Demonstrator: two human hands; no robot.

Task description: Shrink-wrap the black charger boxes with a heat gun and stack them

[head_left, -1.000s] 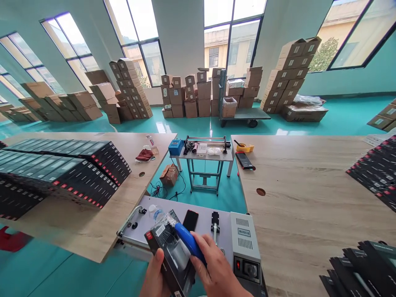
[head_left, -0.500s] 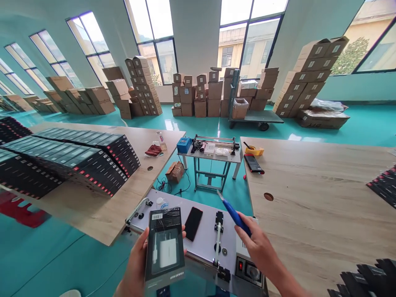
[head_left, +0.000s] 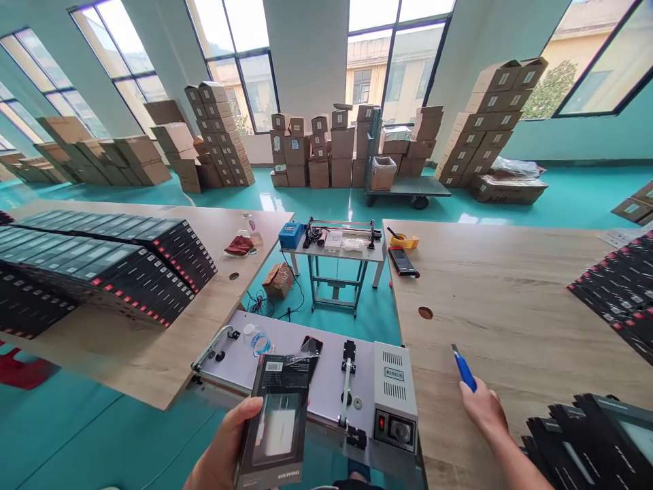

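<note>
My left hand (head_left: 227, 432) is closed around a black retail box (head_left: 258, 456) with a clear window, through which a white charger (head_left: 280, 430) shows. Loose clear film sticks up from the top edge of the box. The box tilts over the white sealing machine (head_left: 326, 381) and partly covers a dark phone (head_left: 313, 350) lying there. Over the right table, my right hand (head_left: 484, 408) grips a blue utility knife (head_left: 464, 371), its tip pointing away from me. Beside that hand stands a row of black boxes (head_left: 576, 442).
Stacked black boxes (head_left: 132, 272) fill much of the left table. A roll of clear tape (head_left: 261, 342) lies on the machine, left of the phone. A black box (head_left: 403, 262) and a yellow tape dispenser (head_left: 405, 241) lie on the right table. Ahead stands a small metal stand (head_left: 337, 279).
My right hand has moved right with the knife, from above the machine to over the right table. The box in my left hand has shifted slightly and now overlaps the phone. My view has turned right.
</note>
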